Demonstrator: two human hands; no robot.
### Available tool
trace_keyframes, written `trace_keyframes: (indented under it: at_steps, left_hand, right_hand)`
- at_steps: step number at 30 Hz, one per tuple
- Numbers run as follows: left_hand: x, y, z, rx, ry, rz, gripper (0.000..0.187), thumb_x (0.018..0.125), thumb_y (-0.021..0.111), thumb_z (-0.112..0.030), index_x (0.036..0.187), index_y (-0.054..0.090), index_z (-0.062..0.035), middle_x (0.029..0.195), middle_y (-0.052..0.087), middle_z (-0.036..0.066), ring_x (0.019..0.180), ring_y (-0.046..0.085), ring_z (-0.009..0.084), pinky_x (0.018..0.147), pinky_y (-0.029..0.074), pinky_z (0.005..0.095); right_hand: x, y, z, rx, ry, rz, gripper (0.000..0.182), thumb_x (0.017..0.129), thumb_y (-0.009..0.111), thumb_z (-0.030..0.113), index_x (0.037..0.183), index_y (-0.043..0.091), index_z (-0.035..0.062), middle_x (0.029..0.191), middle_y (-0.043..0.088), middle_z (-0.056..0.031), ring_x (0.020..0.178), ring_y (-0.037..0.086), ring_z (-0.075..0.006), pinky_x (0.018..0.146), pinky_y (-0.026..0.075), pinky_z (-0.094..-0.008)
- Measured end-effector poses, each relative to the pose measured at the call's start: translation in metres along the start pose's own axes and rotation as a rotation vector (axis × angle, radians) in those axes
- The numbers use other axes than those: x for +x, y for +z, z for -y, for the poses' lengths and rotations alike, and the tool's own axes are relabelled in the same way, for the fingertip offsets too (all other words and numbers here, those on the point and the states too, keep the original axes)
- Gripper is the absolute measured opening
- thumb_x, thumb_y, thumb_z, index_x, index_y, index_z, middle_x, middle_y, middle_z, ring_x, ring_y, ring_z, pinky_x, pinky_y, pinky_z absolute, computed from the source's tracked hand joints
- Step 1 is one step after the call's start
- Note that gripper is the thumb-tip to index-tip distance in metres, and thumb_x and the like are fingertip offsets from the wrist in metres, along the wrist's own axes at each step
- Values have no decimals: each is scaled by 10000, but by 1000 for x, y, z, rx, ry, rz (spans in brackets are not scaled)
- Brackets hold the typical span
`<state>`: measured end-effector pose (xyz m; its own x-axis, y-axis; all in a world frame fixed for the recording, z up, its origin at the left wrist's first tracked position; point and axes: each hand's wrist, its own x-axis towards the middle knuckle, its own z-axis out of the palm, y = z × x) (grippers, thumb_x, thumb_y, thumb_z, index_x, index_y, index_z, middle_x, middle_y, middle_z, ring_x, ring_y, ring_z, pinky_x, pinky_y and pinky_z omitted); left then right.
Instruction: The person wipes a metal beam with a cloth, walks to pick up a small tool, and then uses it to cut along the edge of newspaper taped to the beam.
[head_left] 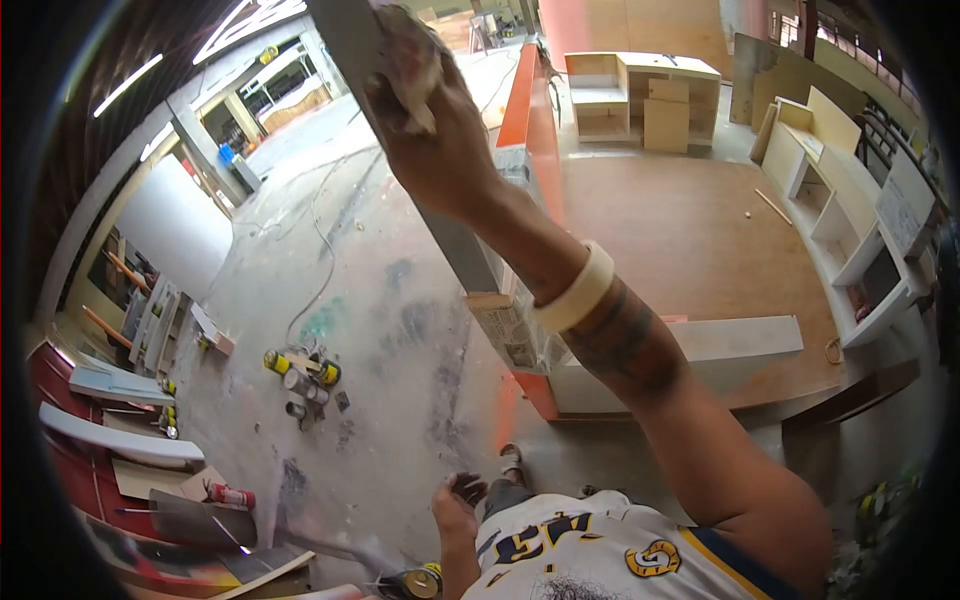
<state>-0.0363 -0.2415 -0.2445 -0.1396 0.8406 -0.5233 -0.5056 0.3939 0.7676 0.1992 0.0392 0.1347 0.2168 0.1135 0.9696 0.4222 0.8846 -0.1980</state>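
Observation:
My right hand (pixel 425 120) is raised far out in front of me and grips a crumpled pale cloth (pixel 412 62), pressed against a tall grey panel (pixel 352 40) that slants down to the floor. A roll of cream masking tape (pixel 575 290) sits around my right wrist like a bracelet. My left hand (pixel 457 503) hangs low by my waist with dark-stained fingers loosely curled and nothing in them. A yellow-capped spray can (pixel 420 580) lies just below that hand.
An orange board (pixel 522 110) stands on edge beside the grey panel. Several spray cans (pixel 300 380) are clustered on the stained concrete floor at left. A plywood platform (pixel 690 230) carries white cabinet carcasses (pixel 860 230). Painted boards (pixel 110 440) and a red can (pixel 230 495) lie lower left.

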Motion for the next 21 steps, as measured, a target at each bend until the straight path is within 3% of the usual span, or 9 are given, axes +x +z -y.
trace_keyframes:
  at_steps: [2,4,8,10,15,21]
  left_hand:
    - [13,0,-3,-16,-15,-5,340,1021,426,-287,1041,636,-21,997,720,188,900,699,358,842,561,479]
    - [31,6,-11,-1,-48,15,344,1022,424,-286,1041,637,-16,1001,722,191,900,702,357,837,562,471]
    - [81,4,-26,-1,-97,75,344,1027,431,-274,1044,650,-10,991,733,188,883,717,333,814,570,446]
    - [104,1,-47,40,-120,115,340,1032,430,-268,1045,654,-12,988,736,182,877,720,323,810,572,444]
    - [183,-13,-105,139,-140,255,335,1046,416,-254,1062,651,-17,1001,734,178,878,720,312,813,575,442]
    - [267,-2,-202,199,-91,338,325,1049,456,-248,1055,660,5,973,730,164,846,719,281,799,585,416]
  right_hand:
    - [-36,-4,-7,-42,-116,-22,487,981,601,88,1425,448,-39,1465,493,-313,1329,474,-540,1114,421,-532]
    - [-84,-21,-11,-290,-135,72,424,968,595,28,1369,485,-54,1478,489,-310,1346,467,-528,1133,395,-540]
    - [-159,-37,14,-305,135,60,401,939,549,-51,1338,510,-59,1483,489,-309,1377,459,-497,1144,359,-556]
    - [-186,-45,32,-435,150,85,334,1021,498,31,1354,506,-4,1470,517,-251,1386,455,-425,1149,346,-523]
    - [-193,-39,71,-517,67,169,293,1019,542,72,1301,541,-7,1373,567,-221,1278,517,-388,1068,406,-477]
    - [-173,29,73,-297,33,295,258,1016,596,120,1238,582,-11,1256,626,-184,1149,590,-343,971,478,-421]
